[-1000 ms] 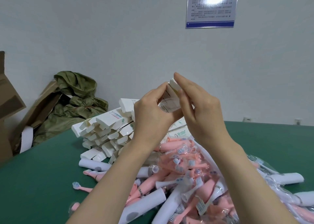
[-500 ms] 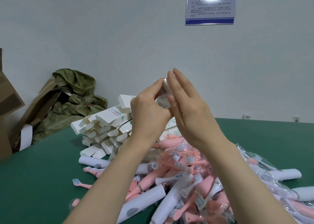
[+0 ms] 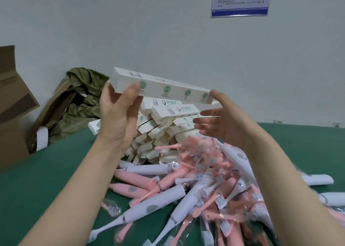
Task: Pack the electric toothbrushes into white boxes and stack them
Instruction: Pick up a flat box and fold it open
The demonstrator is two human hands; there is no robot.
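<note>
White box (image 3: 168,89): long, green round logos, tilted down to R, up in air over stack of boxes (image 3: 166,115). Pink+white toothbrushes (image 3: 186,188): loose heap in front, some bagged.

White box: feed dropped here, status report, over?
Left hand grips white box, airborne. Right hand open at its right end. Box stack just beyond, nothing between.

You're in a packing room, small workshop or warehouse type, not a home. The bulk stock says it: a loose heap of pink and white electric toothbrushes (image 3: 173,191), many in clear sleeves, on a green table (image 3: 46,180), with identical white boxes (image 3: 160,132) stacked behind. Opened cardboard cartons (image 3: 13,96) and an olive sack (image 3: 82,106) sit against the bare wall (image 3: 168,31), with a printed notice (image 3: 240,1) up high.
</note>
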